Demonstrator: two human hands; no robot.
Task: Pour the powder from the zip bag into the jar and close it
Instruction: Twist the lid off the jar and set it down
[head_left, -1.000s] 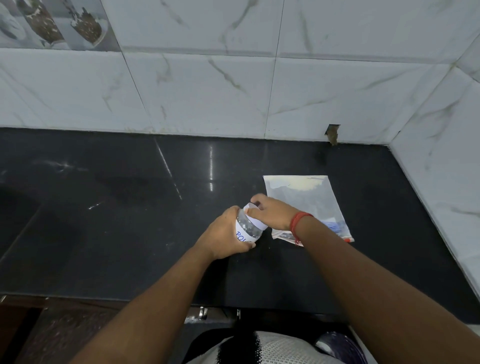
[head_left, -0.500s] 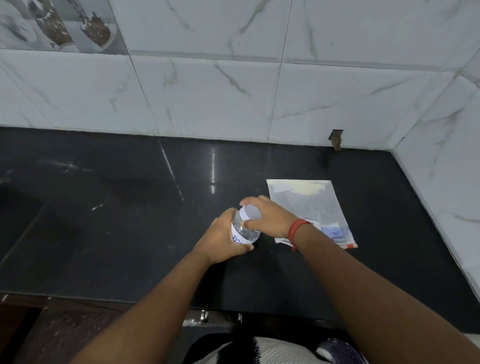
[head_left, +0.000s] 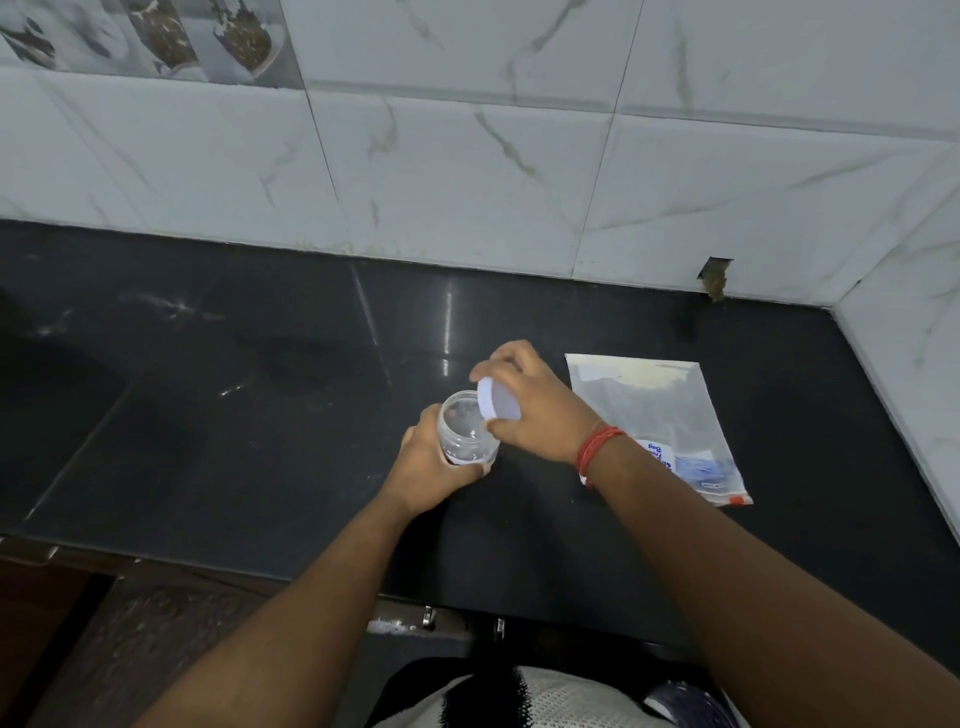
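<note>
Your left hand (head_left: 434, 467) is wrapped round the jar (head_left: 467, 434), fingers curled about its lower wall, and holds it on the counter (head_left: 260, 441) roughly midway along its length, nearer the front edge than the back. The jar is clear plastic and stands upright with its mouth uncovered; you can see through the wall to the bottom, and what lies in it is too small to make out.

Just right of the mouth, your right hand (head_left: 540, 410) holds the lid (head_left: 498, 400) (white, round), pinched at its rim between thumb and curled fingers. The lid is tilted and lifted off, its left edge overlapping the jar's right rim in this view; whether it touches the rim you cannot tell from here. A red thread (head_left: 597, 449) circles that wrist.

Further right, the bag (head_left: 660, 415) lies flat on the counter, towards the right end and near the back corner, apart from both hands. It is see-through with pale powder gathered along its far edge, blue print near its close end and a red mark at the near right corner. Your right forearm crosses in front of its left side.

Marbled white tiles (head_left: 467, 182) run along the back and right edges of the counter.
</note>
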